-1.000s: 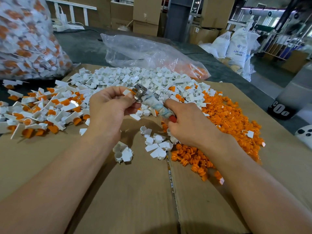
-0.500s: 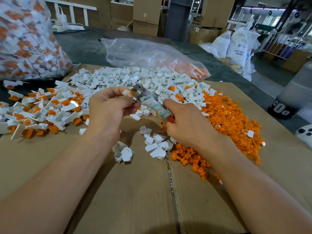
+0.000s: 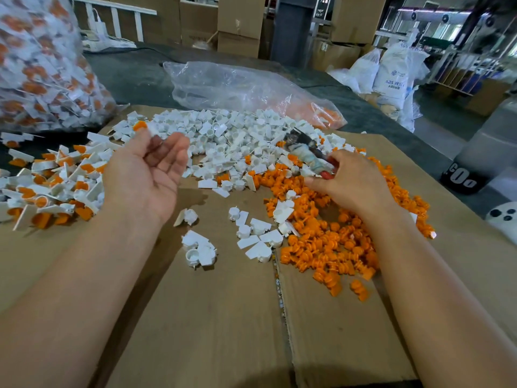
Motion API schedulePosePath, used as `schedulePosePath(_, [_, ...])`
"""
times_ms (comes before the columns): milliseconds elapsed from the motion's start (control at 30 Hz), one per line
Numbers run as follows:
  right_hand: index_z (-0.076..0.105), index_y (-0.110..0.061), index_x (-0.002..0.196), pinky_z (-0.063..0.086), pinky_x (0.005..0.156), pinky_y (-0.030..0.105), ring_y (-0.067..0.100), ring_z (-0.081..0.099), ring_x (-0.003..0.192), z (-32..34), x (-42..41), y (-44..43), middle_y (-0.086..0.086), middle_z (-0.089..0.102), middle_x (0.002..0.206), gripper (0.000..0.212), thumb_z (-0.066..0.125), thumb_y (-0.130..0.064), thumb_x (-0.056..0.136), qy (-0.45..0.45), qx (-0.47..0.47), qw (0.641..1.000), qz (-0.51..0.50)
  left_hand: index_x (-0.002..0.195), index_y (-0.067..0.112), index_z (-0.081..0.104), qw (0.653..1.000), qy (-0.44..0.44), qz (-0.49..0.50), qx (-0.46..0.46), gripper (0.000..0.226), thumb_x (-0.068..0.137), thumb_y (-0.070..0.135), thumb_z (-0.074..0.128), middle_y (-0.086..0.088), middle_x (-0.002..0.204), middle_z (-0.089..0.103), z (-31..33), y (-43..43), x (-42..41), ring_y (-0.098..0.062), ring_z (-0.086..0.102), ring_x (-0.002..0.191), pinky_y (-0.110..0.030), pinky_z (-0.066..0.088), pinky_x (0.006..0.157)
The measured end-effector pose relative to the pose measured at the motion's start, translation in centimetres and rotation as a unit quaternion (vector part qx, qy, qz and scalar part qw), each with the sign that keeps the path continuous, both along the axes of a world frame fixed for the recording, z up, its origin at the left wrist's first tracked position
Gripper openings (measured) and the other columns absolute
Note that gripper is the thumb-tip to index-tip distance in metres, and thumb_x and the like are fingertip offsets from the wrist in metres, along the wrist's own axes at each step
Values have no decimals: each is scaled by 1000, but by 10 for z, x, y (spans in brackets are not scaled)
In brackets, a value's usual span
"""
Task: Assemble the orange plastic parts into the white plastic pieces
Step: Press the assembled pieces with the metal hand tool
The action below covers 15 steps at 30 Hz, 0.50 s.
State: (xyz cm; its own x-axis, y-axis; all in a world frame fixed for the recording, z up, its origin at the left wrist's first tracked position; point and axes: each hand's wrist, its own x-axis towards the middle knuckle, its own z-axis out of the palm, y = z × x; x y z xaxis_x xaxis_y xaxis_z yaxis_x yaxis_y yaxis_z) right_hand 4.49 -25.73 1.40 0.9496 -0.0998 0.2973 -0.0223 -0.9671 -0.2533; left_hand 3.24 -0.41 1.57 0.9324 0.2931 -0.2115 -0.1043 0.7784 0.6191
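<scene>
The two hands have drawn apart since the earlier frame, when they met over the tool: the left hand [image 3: 148, 172] is now swung out to the left, palm up, fingers loosely released and gripping nothing. A blurred white piece with an orange insert [image 3: 140, 126] sits just at its fingertips; whether it touches them cannot be told. The right hand [image 3: 351, 186] has dropped over the heap of small orange plastic parts [image 3: 333, 242], its fingers curled round a tape-wrapped tool with a metal head and red handle end [image 3: 307, 156]. The loose white plastic pieces [image 3: 223, 135] lie heaped at the far middle, some scattered nearer. Finished white-and-orange pieces [image 3: 50, 189] pile up at the left. All this lies on a flattened brown cardboard sheet [image 3: 223, 317] over a dark grey table [image 3: 134, 77]. On the table stand a full clear plastic bag of finished pieces [image 3: 42, 68] and a slack clear bag with a few orange parts [image 3: 237, 88]. Behind are stacked cardboard boxes [image 3: 240, 21] and white sacks [image 3: 391, 74] in a workshop hall.
</scene>
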Motion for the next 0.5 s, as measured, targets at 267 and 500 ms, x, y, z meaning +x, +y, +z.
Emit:
schedulePosePath(267, [50,-13,125,36,77,33,25,49,114,2,1,-12,7,53,126,74,67,-60,71,47,7,998,-49,90,10,54,984,-89,111,-107,18,98,22,43,-7,68,72,-2,31,7,-17,72,71,-20,53,57])
schedulePosePath(500, [53,-12,120,42,82,38,27,51,110,-1,2,-12,8,55,122,74,67,-63,67,76,-11,995,-68,88,9,60,979,42,-43,193,8,92,12,53,1,57,69,2,10,4,-8,68,55,-15,50,48])
